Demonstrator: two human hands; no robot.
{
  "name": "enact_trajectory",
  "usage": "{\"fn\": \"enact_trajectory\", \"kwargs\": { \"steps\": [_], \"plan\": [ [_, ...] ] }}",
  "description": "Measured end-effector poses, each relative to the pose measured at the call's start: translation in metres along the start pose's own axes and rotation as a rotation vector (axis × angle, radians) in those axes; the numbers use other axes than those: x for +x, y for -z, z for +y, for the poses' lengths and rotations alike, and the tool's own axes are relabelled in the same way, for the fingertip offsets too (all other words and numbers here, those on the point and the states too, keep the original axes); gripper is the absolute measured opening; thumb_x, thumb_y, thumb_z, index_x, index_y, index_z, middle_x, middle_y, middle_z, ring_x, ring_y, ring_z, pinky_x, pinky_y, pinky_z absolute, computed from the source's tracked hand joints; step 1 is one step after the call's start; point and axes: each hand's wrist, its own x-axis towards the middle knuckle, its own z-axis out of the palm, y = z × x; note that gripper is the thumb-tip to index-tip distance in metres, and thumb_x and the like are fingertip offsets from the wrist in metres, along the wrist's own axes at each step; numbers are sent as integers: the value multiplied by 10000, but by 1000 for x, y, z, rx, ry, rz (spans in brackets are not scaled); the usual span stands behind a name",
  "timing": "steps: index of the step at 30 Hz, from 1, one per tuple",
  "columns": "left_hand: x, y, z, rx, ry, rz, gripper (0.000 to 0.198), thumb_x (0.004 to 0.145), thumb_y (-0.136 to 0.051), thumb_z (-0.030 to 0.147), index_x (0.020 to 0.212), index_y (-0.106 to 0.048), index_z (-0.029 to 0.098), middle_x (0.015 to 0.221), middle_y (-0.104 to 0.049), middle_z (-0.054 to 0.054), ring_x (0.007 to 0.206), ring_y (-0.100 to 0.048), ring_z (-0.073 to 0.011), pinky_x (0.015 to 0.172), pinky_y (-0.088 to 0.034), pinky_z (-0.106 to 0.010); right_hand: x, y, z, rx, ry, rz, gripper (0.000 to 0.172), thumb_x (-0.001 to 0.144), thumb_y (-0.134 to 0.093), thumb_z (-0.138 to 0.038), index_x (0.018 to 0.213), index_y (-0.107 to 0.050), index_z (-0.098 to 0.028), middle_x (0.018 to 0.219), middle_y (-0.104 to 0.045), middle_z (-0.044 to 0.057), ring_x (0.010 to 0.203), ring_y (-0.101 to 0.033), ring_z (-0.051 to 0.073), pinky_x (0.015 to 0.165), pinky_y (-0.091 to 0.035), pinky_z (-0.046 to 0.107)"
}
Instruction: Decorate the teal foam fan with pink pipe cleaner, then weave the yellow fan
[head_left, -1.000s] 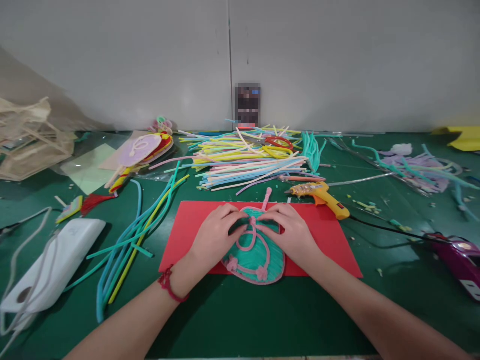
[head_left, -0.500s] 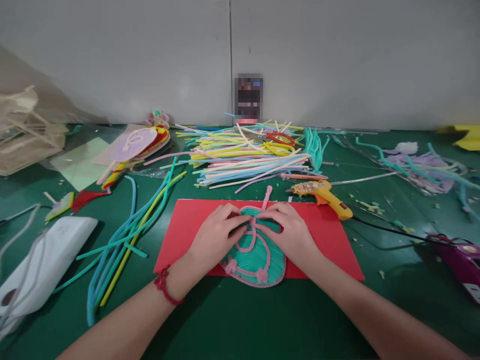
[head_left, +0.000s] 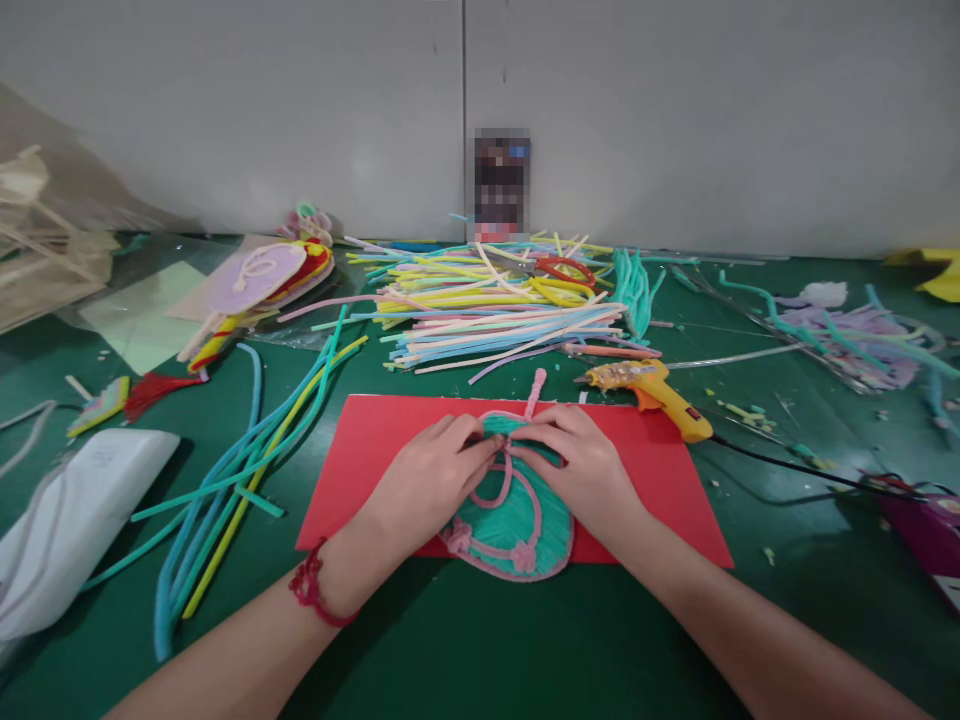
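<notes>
A teal oval fan [head_left: 555, 535], made of fuzzy pipe cleaners with a pink rim and a short pink handle [head_left: 537, 392] pointing away from me, lies on a red card [head_left: 667, 500]. Pink loops and small pink flowers decorate its face. My left hand [head_left: 435, 470] pinches a pink pipe cleaner [head_left: 538, 505] near the top of the fan. From the other side, my right hand [head_left: 589, 470] pinches at the same spot, its fingertips almost meeting the left ones. The fingers partly hide the pinched place.
Behind the card lies a pile of coloured pipe cleaners [head_left: 495, 335] with red-handled scissors [head_left: 566, 270] on top. A yellow glue gun [head_left: 652, 390] sits to the right, its black cord trailing. Loose blue, teal and yellow pipe cleaners [head_left: 247, 470] and a white device [head_left: 112, 480] are at left.
The view has shifted slightly. Both hands stay at the top of the fan, with the left fingers a little more closed together.
</notes>
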Motion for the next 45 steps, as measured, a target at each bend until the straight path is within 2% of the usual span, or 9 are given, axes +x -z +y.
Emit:
{"fn": "enact_trajectory", "kwargs": {
  "steps": [6, 19, 24, 27, 31, 38, 45],
  "plan": [
    [1, -1, 0, -17, 8, 2, 265, 941, -399, 230, 1031, -635, 151, 910, -570, -69, 837, -556, -180, 714, -517, -313, 1, -1, 0, -26, -9, -32, 119, 865, -568, -244, 831, -677, -213, 834, -654, 49, 810, -581, 189, 733, -482, 342],
    [1, -1, 1, -42, 27, 6, 254, 937, -405, 226, 1041, -625, 152, 913, -585, -69, 844, -560, -193, 723, -511, -333, 1, -2, -1, -24, -13, -20, 89, 856, -581, -220, 817, -660, -204, 835, -665, 42, 800, -589, 190, 732, -476, 341],
    [2, -4, -3, -298, 212, 83, 191, 881, -520, 223, 1044, -615, 193, 931, -593, -49, 879, -571, -174, 770, -513, -311, 0, -1, 0, 34, -57, 1, 61, 839, -604, -257, 869, -645, -223, 835, -659, 37, 817, -595, 191, 738, -488, 334],
    [3, -3, -7, -449, 323, 46, 190, 839, -576, 209, 1019, -634, 230, 939, -600, -27, 895, -582, -166, 782, -508, -296, -1, 1, 1, 76, -102, -11, 105, 801, -651, -255, 900, -638, -221, 832, -654, 35, 812, -594, 191, 718, -497, 322],
    [7, -1, -11, -565, 391, 1, 178, 860, -537, 214, 985, -658, 250, 921, -615, -11, 865, -597, -152, 767, -499, -287, -1, 3, 1, 99, -124, -15, 63, 806, -640, -268, 859, -653, -237, 830, -650, 33, 813, -598, 195, 720, -501, 330],
    [26, -1, -12, -561, 393, -73, 118, 850, -555, 208, 893, -664, 220, 844, -627, -2, 782, -587, -143, 683, -465, -266, -1, 2, 2, 84, -108, -23, 54, 814, -632, -269, 846, -654, -232, 829, -644, 38, 826, -597, 198, 731, -494, 330],
    [47, -2, -19, -508, 278, -144, 72, 800, -599, 201, 747, -647, 194, 764, -608, 4, 713, -570, -133, 597, -427, -232, -2, 1, 5, 69, -90, -18, 55, 801, -646, -262, 846, -658, -233, 821, -639, 32, 817, -593, 193, 721, -490, 319]
  ]
}}
